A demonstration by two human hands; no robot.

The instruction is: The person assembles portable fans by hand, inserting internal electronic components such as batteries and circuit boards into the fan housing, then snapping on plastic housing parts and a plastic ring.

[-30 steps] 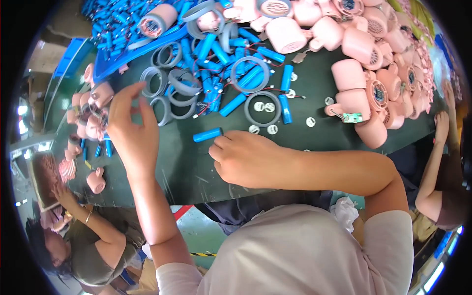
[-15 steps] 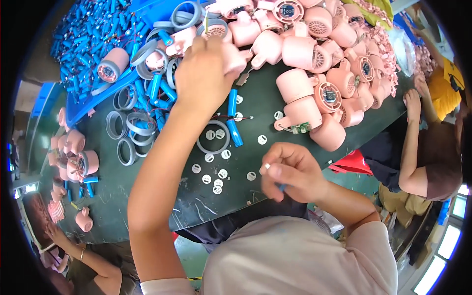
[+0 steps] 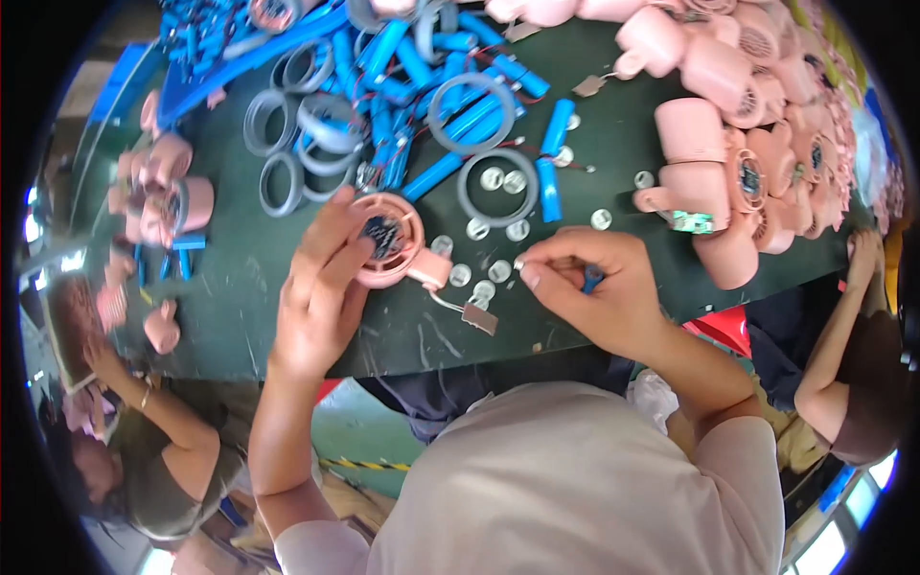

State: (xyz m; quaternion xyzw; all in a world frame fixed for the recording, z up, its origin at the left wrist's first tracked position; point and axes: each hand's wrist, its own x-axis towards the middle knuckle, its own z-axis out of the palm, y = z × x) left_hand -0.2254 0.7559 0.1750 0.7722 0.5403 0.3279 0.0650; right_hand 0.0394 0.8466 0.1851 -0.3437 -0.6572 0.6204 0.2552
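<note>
My left hand (image 3: 321, 273) grips a pink fan housing (image 3: 416, 240) by its side, above the near part of the table. Its round open face is turned up and shows a dark circuit board (image 3: 382, 238). From its short stub, a wire leads to a small flat grey-brown plate (image 3: 480, 319). To the right, my right hand (image 3: 609, 292) is closed, with thumb and forefinger pinching a tiny white piece (image 3: 519, 264). A blue object (image 3: 592, 279) shows between its curled fingers; its kind cannot be made out. Round white stickers or discs (image 3: 499, 270) lie between the hands.
Grey rings (image 3: 496, 221) and blue cylindrical cells (image 3: 549, 187) with wires lie beyond my hands on the dark green table (image 3: 412, 350). More pink housings (image 3: 695, 129) are heaped at the right. A blue tray (image 3: 206, 81) stands far left. Co-workers' arms (image 3: 834, 331) show at both sides.
My left hand has come back from the far heap toward me, now with a pink fan housing in it. My right hand keeps its pinch on the white piece. The view has shifted.
</note>
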